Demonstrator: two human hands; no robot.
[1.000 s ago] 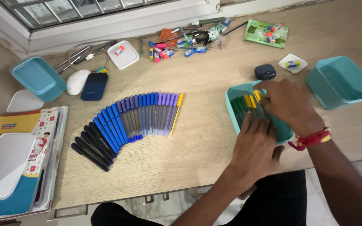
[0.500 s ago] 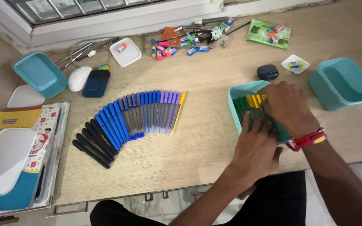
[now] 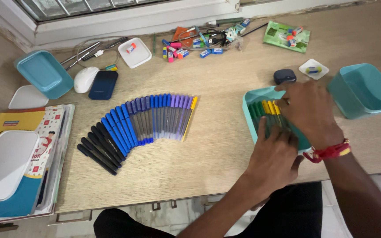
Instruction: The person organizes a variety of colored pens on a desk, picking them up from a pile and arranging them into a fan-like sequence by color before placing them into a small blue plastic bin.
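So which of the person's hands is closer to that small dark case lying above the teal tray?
The right hand. Its fingertips reach almost to the dark case, just below it. The left hand sits lower, over the near end of the teal tray of pens.

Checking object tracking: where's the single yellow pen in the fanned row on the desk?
In the head view, the yellow pen lies at the right end of the fanned row, beside the purple pens, left of the teal tray under both hands.

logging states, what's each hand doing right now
left hand: on the pens in the teal tray, grip cannot be told
right hand: same, cannot be told
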